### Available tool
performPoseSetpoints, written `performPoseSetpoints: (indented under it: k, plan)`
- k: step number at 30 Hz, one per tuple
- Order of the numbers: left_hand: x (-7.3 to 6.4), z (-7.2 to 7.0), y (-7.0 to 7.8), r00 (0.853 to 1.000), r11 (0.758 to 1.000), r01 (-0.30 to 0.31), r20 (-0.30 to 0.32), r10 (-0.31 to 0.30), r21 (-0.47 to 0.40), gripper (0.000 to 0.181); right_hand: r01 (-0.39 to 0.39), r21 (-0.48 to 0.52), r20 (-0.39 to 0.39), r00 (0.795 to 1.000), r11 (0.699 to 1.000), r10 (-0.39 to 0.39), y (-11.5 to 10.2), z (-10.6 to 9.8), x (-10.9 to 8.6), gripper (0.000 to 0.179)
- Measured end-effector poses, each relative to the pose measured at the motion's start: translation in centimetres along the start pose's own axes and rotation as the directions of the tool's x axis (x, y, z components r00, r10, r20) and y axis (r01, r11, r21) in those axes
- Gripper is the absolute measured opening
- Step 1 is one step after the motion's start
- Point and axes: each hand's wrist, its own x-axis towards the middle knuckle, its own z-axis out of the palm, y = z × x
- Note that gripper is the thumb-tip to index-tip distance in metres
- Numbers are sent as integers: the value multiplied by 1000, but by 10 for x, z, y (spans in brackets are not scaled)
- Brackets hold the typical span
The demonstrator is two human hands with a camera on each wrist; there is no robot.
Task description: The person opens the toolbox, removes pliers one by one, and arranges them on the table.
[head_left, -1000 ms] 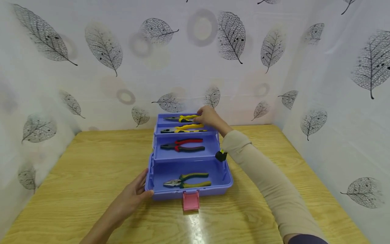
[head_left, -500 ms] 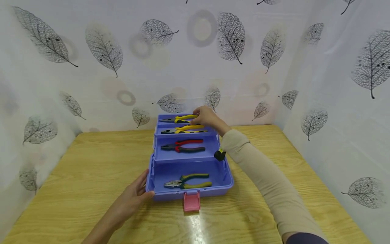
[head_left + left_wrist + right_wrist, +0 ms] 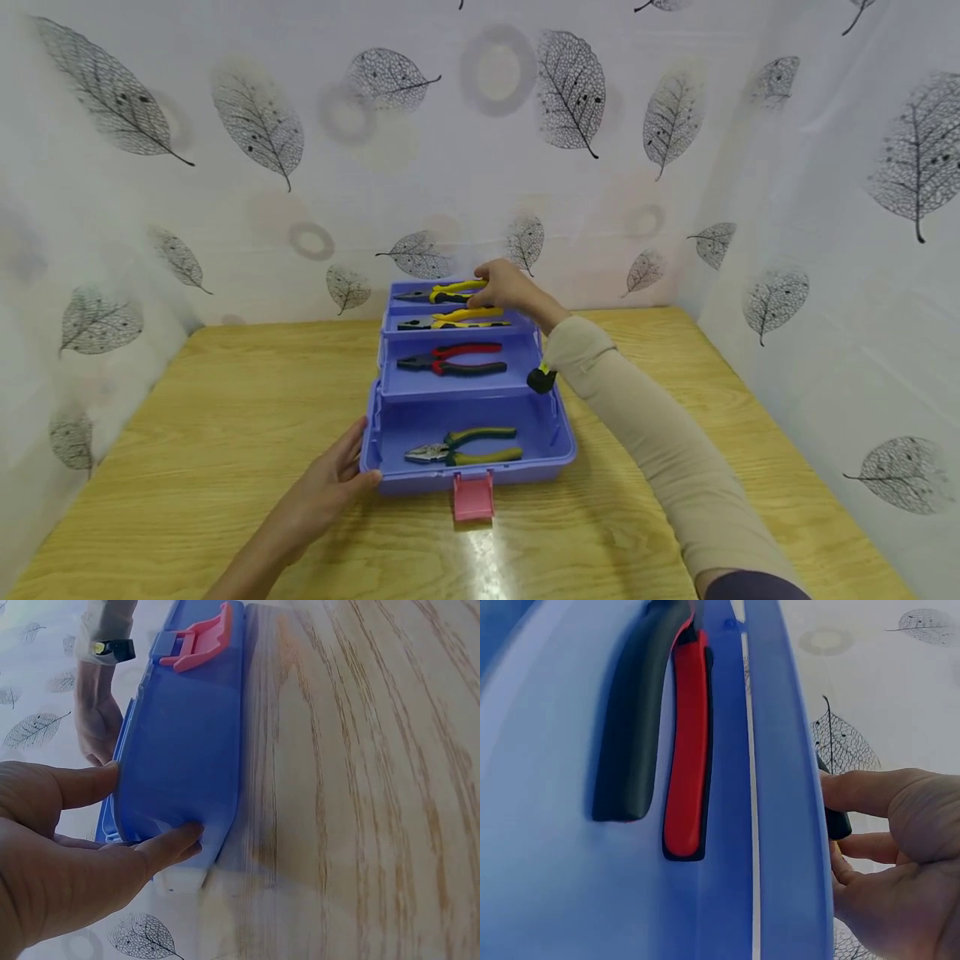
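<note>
A blue-purple toolbox (image 3: 471, 477) stands open on the table, its trays stepped up toward the back. My left hand (image 3: 318, 492) grips its front left corner, with thumb and fingers on the plastic in the left wrist view. At the rearmost tray, my right hand (image 3: 512, 285) holds yellow-and-black long-nose pliers (image 3: 444, 293) by the handles. The right wrist view shows the thumb against the black handle end (image 3: 838, 823); the tray edge hides the rest.
Yellow-and-black pliers (image 3: 454, 319) lie one tray forward, then red-and-black pliers (image 3: 450, 360). Green-and-yellow pliers (image 3: 467, 446) rest in the bottom compartment. A pink latch (image 3: 473, 498) hangs at the front. Leaf-patterned curtains (image 3: 480, 167) enclose the wooden table (image 3: 247, 400).
My right hand and the long-nose pliers shifted slightly left in the rear tray, then stayed nearly still. My left hand keeps its grip on the toolbox corner.
</note>
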Motion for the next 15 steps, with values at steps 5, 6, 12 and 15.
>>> performPoseSetpoints:
  k: [5,6,12,15]
  plan:
    - [0,1,-1,1000,1000,-6,1,6,-7,82,-2,-9,13,1000,1000,2,-3,1,-1,65]
    - [0,1,-1,1000,1000,-11,5,11,-8,82,-8,-10,18,1000,1000,8,-4,1,-2,61]
    - [0,1,-1,1000,1000,-8,12,8,-16,82,-14,-56,87,996,998,19,-7,4,-7,50]
    - [0,1,-2,1000,1000,-14,9,14,-12,81,5,-61,108,994,998,1,-7,9,-7,57]
